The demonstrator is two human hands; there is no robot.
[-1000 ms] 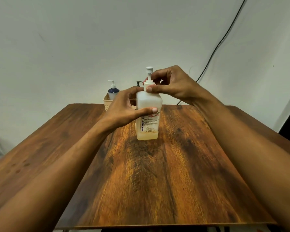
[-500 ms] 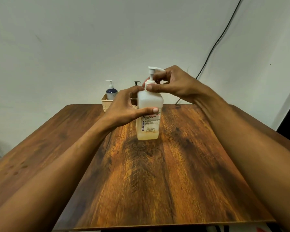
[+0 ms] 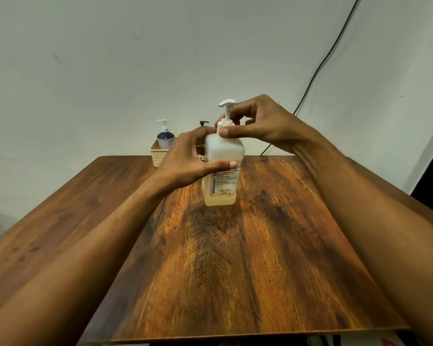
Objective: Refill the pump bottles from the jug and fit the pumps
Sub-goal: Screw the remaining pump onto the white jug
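- Gripping the square pump bottle [image 3: 220,188] with your left hand [image 3: 185,161], you are laying the thumb across its front face and curling the fingers round its far side, just above the printed label.
- Your right hand [image 3: 258,126] is pinching the white collar of the pump [image 3: 226,113] at the bottle's neck, directly above the left-hand grip, with the thumb in front and the fingers curling behind the stem.
- Above that pinch the pump's nozzle is pointing to your left.
- Below the left-hand grip the bottle is standing upright on the wooden table [image 3: 235,270], and a shallow layer of yellowish liquid is sitting in its bottom.
- Beyond the left-hand grip, at the table's far edge, a pale basket [image 3: 156,152] is holding a blue pump bottle [image 3: 165,138]; a dark pump head [image 3: 203,123] is showing just over your left fingers, its bottle hidden.
- Right of the pinch, a black cable [image 3: 320,63] is running up the wall.
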